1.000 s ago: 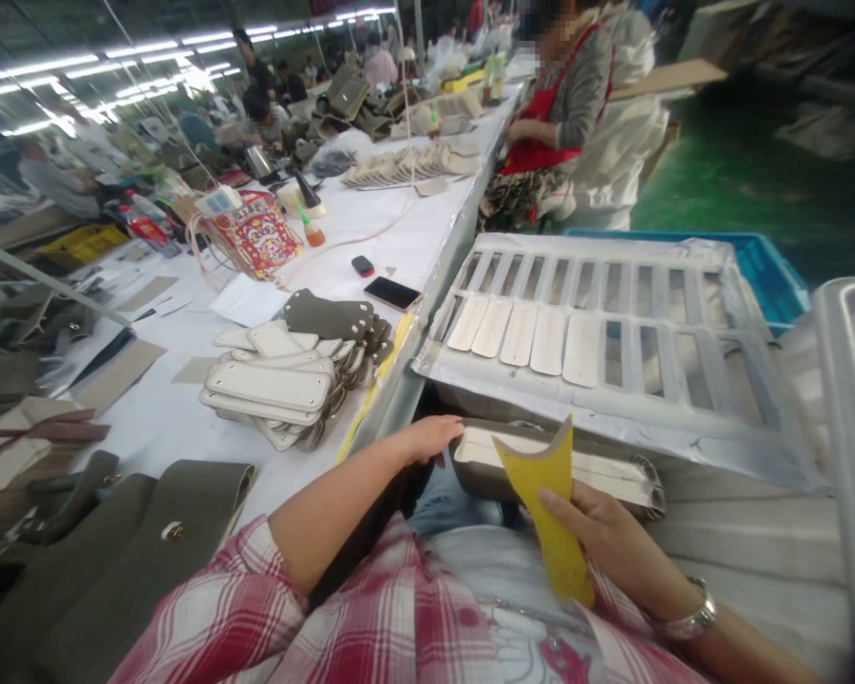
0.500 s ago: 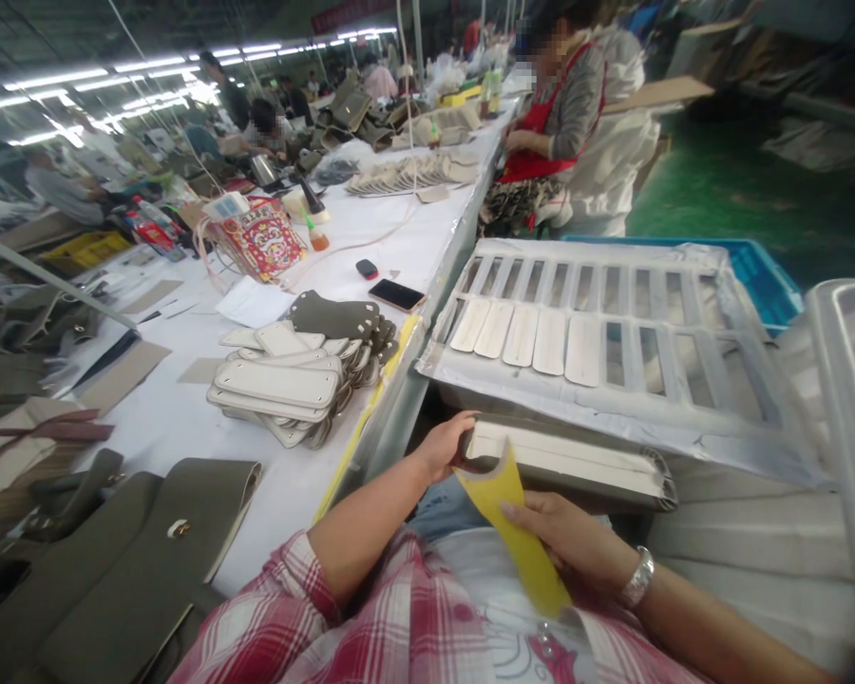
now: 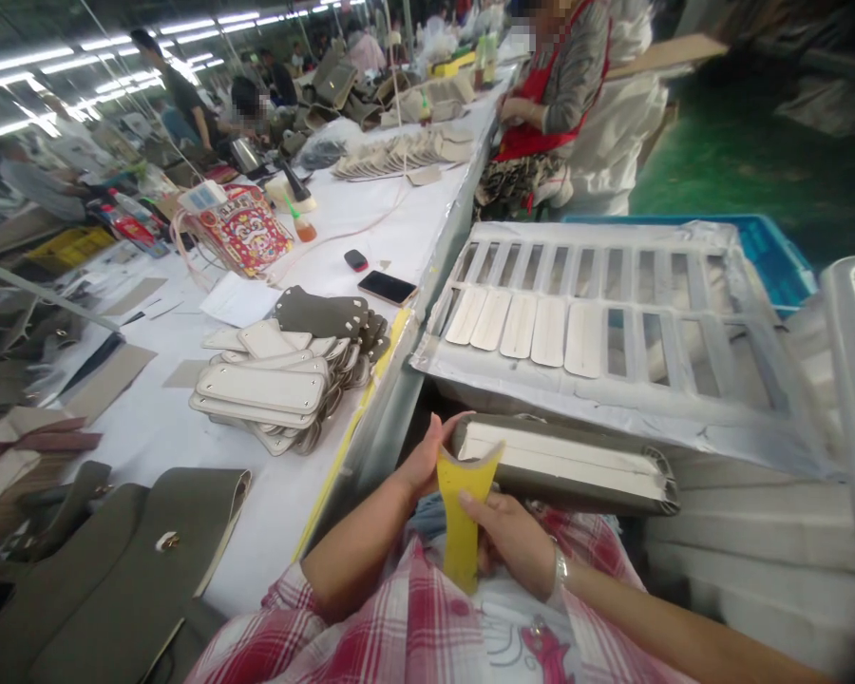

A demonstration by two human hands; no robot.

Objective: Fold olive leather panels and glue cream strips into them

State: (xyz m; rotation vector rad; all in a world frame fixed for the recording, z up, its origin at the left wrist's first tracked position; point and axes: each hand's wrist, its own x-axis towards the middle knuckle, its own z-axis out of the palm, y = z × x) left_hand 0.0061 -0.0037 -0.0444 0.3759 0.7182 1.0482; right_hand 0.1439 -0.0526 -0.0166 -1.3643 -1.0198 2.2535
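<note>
A long flat stack of grey-edged, cream-faced leather pieces [image 3: 570, 463] lies across my lap. My left hand [image 3: 426, 461] is wrapped round its near left end. My right hand [image 3: 514, 541] grips a yellow curved-top scraper [image 3: 462, 518], held upright right against that same end of the stack. Above the stack a slatted drying rack [image 3: 655, 399] carries several cream strips [image 3: 523, 327] in a row.
A white worktable [image 3: 399, 242] runs along my left with a pile of cream and grey pieces [image 3: 285, 380], a phone [image 3: 387, 286], a printed pouch [image 3: 246, 231] and olive bag flaps [image 3: 149, 551]. A person in a red apron [image 3: 548, 104] sits further along. A blue crate [image 3: 776, 261] stands beyond the rack.
My right hand brought the yellow scraper left and turned it upright against the stack's end. My left hand closed round that end.
</note>
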